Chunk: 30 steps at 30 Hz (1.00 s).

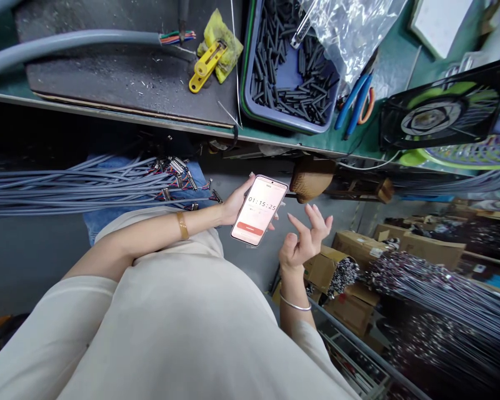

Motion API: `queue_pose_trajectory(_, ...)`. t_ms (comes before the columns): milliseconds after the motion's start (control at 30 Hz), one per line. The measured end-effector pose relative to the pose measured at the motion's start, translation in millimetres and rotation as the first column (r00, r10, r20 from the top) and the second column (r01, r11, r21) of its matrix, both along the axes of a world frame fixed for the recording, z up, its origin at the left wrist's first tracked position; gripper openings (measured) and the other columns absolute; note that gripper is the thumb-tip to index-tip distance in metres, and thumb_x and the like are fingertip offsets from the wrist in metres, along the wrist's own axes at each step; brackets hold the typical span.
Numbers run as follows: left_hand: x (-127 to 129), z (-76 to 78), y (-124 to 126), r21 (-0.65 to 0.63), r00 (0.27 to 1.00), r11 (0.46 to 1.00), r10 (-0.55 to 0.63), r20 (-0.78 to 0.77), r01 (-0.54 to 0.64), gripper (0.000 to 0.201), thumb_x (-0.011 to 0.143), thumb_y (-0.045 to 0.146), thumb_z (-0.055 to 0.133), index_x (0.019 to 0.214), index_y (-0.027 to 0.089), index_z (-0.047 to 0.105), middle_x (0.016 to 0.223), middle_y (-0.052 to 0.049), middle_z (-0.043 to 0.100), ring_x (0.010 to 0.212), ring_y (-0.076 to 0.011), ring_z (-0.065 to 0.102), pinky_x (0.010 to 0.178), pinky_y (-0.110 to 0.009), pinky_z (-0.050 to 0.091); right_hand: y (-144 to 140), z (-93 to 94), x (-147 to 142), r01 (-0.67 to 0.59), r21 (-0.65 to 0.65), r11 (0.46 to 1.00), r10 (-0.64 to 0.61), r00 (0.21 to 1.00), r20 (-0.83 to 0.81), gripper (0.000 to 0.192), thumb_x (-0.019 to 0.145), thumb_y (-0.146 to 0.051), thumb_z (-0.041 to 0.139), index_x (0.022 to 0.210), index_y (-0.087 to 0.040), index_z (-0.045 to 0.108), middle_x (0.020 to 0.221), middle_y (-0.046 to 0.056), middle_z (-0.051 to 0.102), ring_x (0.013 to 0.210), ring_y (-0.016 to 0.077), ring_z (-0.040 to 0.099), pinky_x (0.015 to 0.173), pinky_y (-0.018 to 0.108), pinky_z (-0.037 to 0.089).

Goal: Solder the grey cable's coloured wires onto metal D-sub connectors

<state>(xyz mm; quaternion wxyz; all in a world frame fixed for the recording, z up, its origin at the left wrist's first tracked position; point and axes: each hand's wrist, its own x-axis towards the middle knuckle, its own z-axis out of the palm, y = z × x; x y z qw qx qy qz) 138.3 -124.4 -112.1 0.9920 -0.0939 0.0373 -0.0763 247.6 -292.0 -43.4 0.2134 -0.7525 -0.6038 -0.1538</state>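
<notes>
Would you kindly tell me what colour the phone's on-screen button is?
The button is orange-red, seen best in the head view.

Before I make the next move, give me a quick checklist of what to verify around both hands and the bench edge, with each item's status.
1. Phone held: ok; the left hand grips it, screen facing the camera.
2. Screen readable: ok; the large digits show 01:15:25 above a red button.
3. Right hand free: ok; it is beside the phone, fingers spread, with nothing visible in it.
4. Pliers put down: ok; they lie right of the bin of black tubes.
5. Yellow tool safely closed: cannot tell; any cutting edge is too small to make out.
6. Fan stopped: cannot tell from one still.
</notes>
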Motion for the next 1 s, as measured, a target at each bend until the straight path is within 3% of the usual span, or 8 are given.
queue_pose_trajectory(333,0,-1.1,-1,-0.003,1.0,1.0,-0.01,-0.016,0.01,0.093,0.1,0.068,0.002,0.126,0.008,0.068,0.096,-0.019,0.078,0.083,-0.0277,0.074,0.081,-0.045,0.06,3,-0.3,0,-0.018,0.01,1.0,0.018,1.0,-0.017,0.04,0.102,-0.041,0.038,0.114,-0.025,0.073,0.138,0.008,0.067,0.13,0.0314,0.065,0.121,0.069,0.034)
queue_pose_trajectory(500,1,-2.2,-3,0.018,1.0,1.0,-0.02,-0.011,0.02,0.09,0.1,0.069,0.005,0.121,0.009,0.07,0.1,-0.019,0.078,0.081,-0.0261,0.074,0.079,-0.043,0.06,17,8.2,-2,0.144,0.092,0.985,-0.124,0.974,-0.191,0.034,0.103,-0.034,0.042,0.11,-0.023,0.073,0.129,0.008,0.072,0.122,0.0287,0.069,0.12,0.069,0.037)
queue_pose_trajectory(700,3,-7.1,-7,0.051,1.0,0.999,-0.006,0.01,0.005,0.089,0.099,0.072,0.009,0.12,0.011,0.071,0.108,-0.019,0.077,0.084,-0.0282,0.075,0.079,-0.048,0.061,38,21.7,2,0.303,0.05,0.952,-0.25,0.859,-0.447,0.028,0.102,-0.035,0.052,0.11,-0.02,0.074,0.119,0.008,0.076,0.117,0.0261,0.07,0.109,0.056,0.052)
queue_pose_trajectory(800,3,-6.3,-6,0.043,1.0,0.999,-0.022,0.02,0.021,0.092,0.099,0.072,0.007,0.117,0.01,0.072,0.105,-0.019,0.077,0.081,-0.0279,0.075,0.076,-0.047,0.061,43,24.9,6,0.294,0.038,0.955,-0.235,0.831,-0.504,0.025,0.101,-0.034,0.055,0.107,-0.02,0.074,0.118,0.009,0.076,0.115,0.0249,0.071,0.105,0.051,0.054)
queue_pose_trajectory(1000,1,-5.9,-5,0.037,0.998,0.999,-0.037,0.045,0.035,0.089,0.099,0.071,0.007,0.12,0.011,0.071,0.108,-0.018,0.077,0.083,-0.0275,0.075,0.077,-0.046,0.062,45,25.4,12,0.248,-0.049,0.967,-0.241,0.845,-0.478,0.024,0.101,-0.035,0.056,0.107,-0.021,0.074,0.119,0.007,0.076,0.117,0.0239,0.07,0.114,0.054,0.046)
